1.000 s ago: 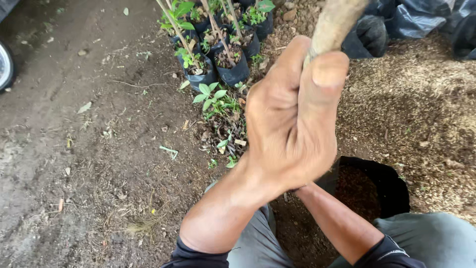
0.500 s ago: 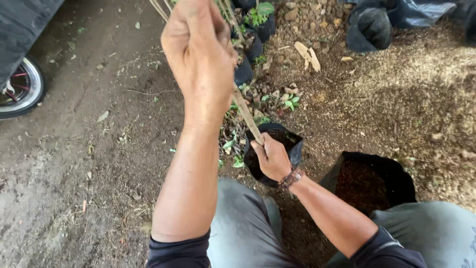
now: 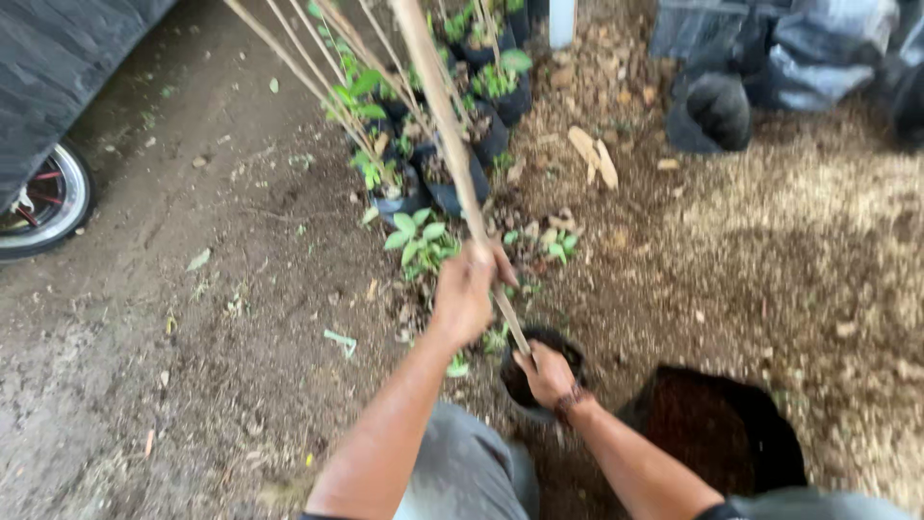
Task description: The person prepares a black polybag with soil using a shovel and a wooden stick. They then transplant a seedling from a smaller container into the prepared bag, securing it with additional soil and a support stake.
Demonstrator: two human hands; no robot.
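Left hand (image 3: 464,289) grips the long stick (image 3: 452,164) above the small black pot (image 3: 539,380); right hand (image 3: 547,374) closes round its base at the pot. Risk: leaning stick may tip the pot or strike seedlings (image 3: 419,236) beyond it.

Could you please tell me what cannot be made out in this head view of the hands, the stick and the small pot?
- Stick: its top is cut off by the upper edge; its foot is hidden behind the right hand.
- Small black pot: contents hidden by that hand.
- Left hand: motion blur hides the finger positions.
- Wheel: cut off by the left edge and a dark cover.
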